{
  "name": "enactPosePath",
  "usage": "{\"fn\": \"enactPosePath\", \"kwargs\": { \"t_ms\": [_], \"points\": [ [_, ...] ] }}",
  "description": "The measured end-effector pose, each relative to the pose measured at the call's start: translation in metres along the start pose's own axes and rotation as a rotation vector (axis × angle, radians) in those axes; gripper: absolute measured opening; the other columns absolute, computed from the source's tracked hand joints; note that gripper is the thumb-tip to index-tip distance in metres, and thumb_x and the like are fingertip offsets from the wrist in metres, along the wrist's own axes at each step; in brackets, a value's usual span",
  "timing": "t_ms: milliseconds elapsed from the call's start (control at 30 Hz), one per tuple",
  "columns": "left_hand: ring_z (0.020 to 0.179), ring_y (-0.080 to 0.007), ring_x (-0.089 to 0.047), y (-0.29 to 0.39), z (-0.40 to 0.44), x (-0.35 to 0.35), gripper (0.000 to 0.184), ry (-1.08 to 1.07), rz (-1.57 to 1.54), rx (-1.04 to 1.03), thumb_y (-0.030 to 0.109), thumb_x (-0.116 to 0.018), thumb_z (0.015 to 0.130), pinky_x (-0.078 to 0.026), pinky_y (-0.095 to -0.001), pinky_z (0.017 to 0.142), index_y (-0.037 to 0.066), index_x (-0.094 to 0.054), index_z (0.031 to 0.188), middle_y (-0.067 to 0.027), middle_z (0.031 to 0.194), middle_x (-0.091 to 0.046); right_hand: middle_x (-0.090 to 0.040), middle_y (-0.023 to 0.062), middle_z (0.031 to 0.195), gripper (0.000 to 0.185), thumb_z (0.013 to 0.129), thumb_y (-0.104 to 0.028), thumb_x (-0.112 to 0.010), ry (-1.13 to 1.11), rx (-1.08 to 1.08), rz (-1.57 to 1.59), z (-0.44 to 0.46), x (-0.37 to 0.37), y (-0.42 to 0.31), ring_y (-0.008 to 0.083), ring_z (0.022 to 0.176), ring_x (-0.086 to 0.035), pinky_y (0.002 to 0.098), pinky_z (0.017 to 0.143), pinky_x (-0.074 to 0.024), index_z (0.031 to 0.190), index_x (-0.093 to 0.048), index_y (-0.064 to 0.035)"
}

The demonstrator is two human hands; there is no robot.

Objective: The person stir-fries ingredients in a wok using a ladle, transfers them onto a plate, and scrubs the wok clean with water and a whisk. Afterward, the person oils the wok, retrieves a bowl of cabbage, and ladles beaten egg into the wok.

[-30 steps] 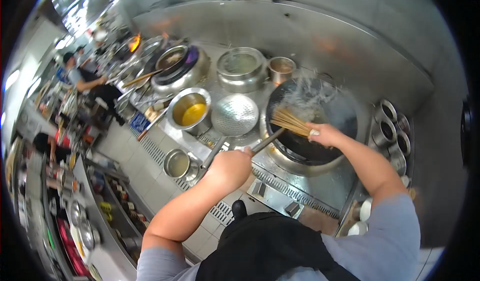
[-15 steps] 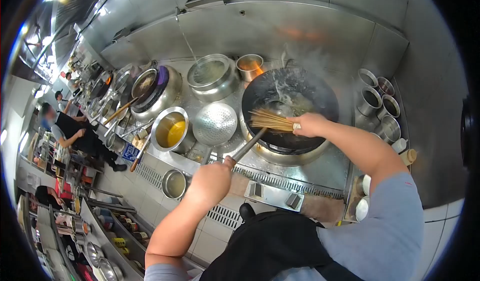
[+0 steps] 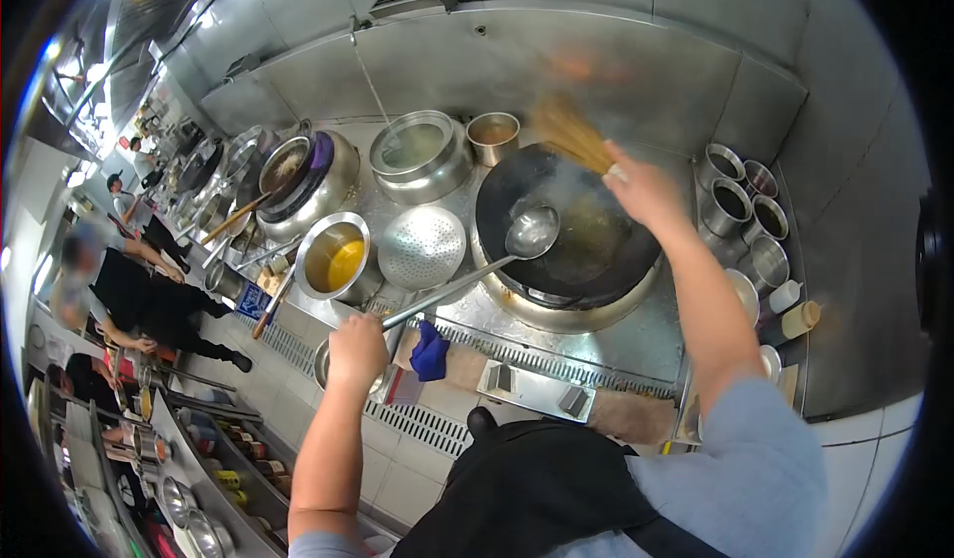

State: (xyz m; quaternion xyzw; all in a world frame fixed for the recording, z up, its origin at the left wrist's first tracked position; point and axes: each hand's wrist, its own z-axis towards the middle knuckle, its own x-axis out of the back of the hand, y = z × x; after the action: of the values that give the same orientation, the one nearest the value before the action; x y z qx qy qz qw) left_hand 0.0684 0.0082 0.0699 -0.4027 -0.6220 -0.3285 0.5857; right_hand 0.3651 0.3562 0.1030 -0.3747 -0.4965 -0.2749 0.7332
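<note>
My left hand (image 3: 357, 351) is closed around the handle end of a long metal ladle (image 3: 533, 232). The ladle's round bowl hangs over the left part of a big black wok (image 3: 517, 182). A little murky liquid shows in the bottom of the wok, with light steam above it. My right hand (image 3: 641, 190) grips the bound end of a bamboo wok brush (image 3: 571, 133). The brush is raised over the wok's far rim, its bristles pointing up and left and blurred by motion.
A perforated strainer (image 3: 421, 248) lies left of the wok beside a pot of yellow liquid (image 3: 338, 257). Water runs into a covered pot (image 3: 413, 151). Metal canisters (image 3: 730, 200) line the right. A blue cloth (image 3: 429, 351) lies on the front edge. Co-workers (image 3: 149, 280) stand at left.
My right hand has lifted the brush from inside the wok to above its far rim. My left hand has drawn the ladle left and down, uncovering the blue cloth.
</note>
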Motion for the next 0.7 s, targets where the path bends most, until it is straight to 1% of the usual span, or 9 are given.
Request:
{"fn": "enactPosePath", "kwargs": {
  "t_ms": [133, 200, 267, 400, 467, 533, 600, 667, 700],
  "points": [
    [0.07, -0.0338, -0.064, 0.0, -0.015, -0.098, 0.027, 0.119, -0.139, 0.327, 0.033, -0.065, 0.07, -0.051, -0.0413, 0.064, 0.008, -0.067, 0.079, -0.015, 0.075, -0.066, -0.063, 0.0198, 0.104, 0.062, 0.081, -0.028, -0.056, 0.425, -0.094, 0.586, -0.049, -0.037, -0.004, 0.0345, 0.091, -0.063, 0.044, 0.08, -0.0476, 0.14, -0.036, -0.0259],
    [0.07, -0.0331, -0.064, 0.008, -0.025, -0.122, 0.025, 0.111, -0.242, 0.371, 0.033, -0.064, 0.069, -0.051, -0.0416, 0.064, 0.008, -0.067, 0.071, -0.0157, 0.071, -0.065, -0.063, 0.0189, 0.104, 0.064, 0.079, -0.028, -0.058, -0.435, -0.053, 0.086, -0.068, -0.016, -0.017, 0.0344, 0.093, -0.062, 0.0435, 0.083, -0.047, 0.139, -0.036, -0.0263],
    [0.069, -0.0333, -0.064, 0.002, -0.036, -0.137, 0.024, 0.113, -0.296, 0.338, 0.032, -0.064, 0.069, -0.05, -0.0414, 0.063, 0.008, -0.066, 0.071, -0.016, 0.07, -0.064, -0.063, 0.0163, 0.108, 0.064, 0.079, -0.024, -0.058, -0.429, -0.028, -0.198, -0.059, -0.005, 0.005, 0.0344, 0.095, -0.061, 0.0416, 0.084, -0.0478, 0.139, -0.036, -0.0265],
    [0.065, -0.0351, -0.061, 0.003, -0.038, -0.142, 0.021, 0.124, -0.618, 0.327, 0.027, -0.064, 0.069, -0.048, -0.0406, 0.06, 0.006, -0.064, 0.067, -0.0165, 0.066, -0.062, -0.062, 0.0188, 0.107, 0.068, 0.076, -0.028, -0.063, 0.041, -0.103, 0.668, -0.062, 0.002, 0.017, 0.0353, 0.097, -0.06, 0.041, 0.085, -0.048, 0.138, -0.037, -0.0261],
    [0.058, -0.0303, -0.06, 0.007, -0.03, -0.145, 0.022, 0.103, -0.705, 0.272, 0.024, -0.066, 0.07, -0.046, -0.0387, 0.057, 0.003, -0.061, 0.067, -0.015, 0.061, -0.061, -0.062, 0.0189, 0.108, 0.067, 0.077, -0.029, -0.062, -0.201, 0.149, 0.211, -0.063, -0.001, 0.004, 0.0355, 0.096, -0.061, 0.0411, 0.084, -0.0482, 0.139, -0.036, -0.0274],
    [0.053, -0.0201, -0.054, 0.006, -0.026, -0.147, 0.024, 0.043, -0.908, 0.26, 0.022, -0.067, 0.07, -0.044, -0.0358, 0.055, 0.0, -0.059, 0.065, -0.0107, 0.056, -0.056, -0.062, 0.0179, 0.108, 0.065, 0.078, -0.03, -0.061, -0.428, 0.043, -0.023, -0.064, 0.013, -0.001, 0.0353, 0.095, -0.061, 0.0411, 0.084, -0.0483, 0.139, -0.036, -0.0281],
    [0.053, -0.0131, -0.047, 0.003, -0.018, -0.151, 0.024, 0.081, -0.954, 0.21, 0.019, -0.067, 0.072, -0.042, -0.0323, 0.053, -0.001, -0.057, 0.065, -0.0056, 0.054, -0.051, -0.064, 0.018, 0.105, 0.066, 0.076, -0.029, -0.064, -0.234, -0.035, -0.036, -0.054, 0.021, 0.01, 0.0324, 0.093, -0.063, 0.0402, 0.081, -0.0489, 0.138, -0.039, -0.026],
    [0.053, -0.012, -0.045, 0.01, -0.021, -0.146, 0.022, 0.077, -1.024, 0.214, 0.018, -0.067, 0.073, -0.04, -0.0301, 0.052, -0.001, -0.056, 0.067, -0.0034, 0.055, -0.05, -0.063, 0.0229, 0.097, 0.063, 0.077, -0.029, -0.064, 0.289, -0.119, 0.648, -0.064, 0.028, -0.002, 0.0332, 0.087, -0.064, 0.0403, 0.076, -0.0494, 0.136, -0.041, -0.0248],
    [0.053, -0.0113, -0.045, 0.014, -0.019, -0.147, 0.022, 0.036, -1.061, 0.238, 0.017, -0.066, 0.075, -0.039, -0.0298, 0.051, -0.001, -0.057, 0.068, -0.0029, 0.056, -0.05, -0.064, 0.0228, 0.096, 0.063, 0.077, -0.028, -0.064, 0.288, -0.131, 0.682, -0.069, 0.016, -0.013, 0.034, 0.086, -0.063, 0.0417, 0.075, -0.0493, 0.136, -0.041, -0.0235]
  ]
}}
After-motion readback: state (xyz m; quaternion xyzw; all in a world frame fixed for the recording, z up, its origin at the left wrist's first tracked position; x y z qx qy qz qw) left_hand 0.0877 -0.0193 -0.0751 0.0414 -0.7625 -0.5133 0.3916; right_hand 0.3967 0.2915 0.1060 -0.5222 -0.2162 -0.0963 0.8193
